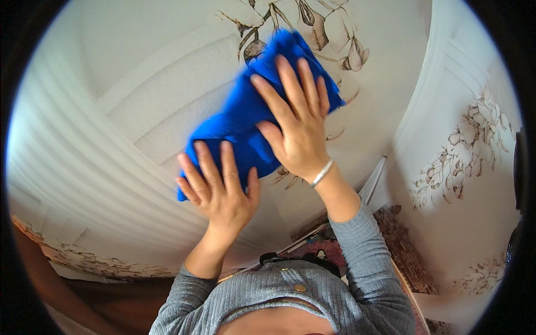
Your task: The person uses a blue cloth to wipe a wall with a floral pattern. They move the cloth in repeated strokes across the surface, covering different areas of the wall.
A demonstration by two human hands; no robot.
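A bright blue cloth (247, 100) lies spread at a slant against a pale wall (176, 83) printed with a floral pattern. My left hand (222, 188) presses its fingers flat on the lower left end of the cloth. Higher up and to the right, my right hand (295, 121) rests on the cloth with fingers spread, a silver bangle at its wrist. Neither hand curls around the fabric. The cloth's edges and my fingertips are slightly blurred, and the wall behind the cloth is hidden.
At the right, a second wall (456, 167) with printed flowers meets this one in a corner. A thin white strip (372, 180) stands near that corner. Brown fabric or furniture (113, 301) fills the lower left. Part of a reddish floor shows beyond my body.
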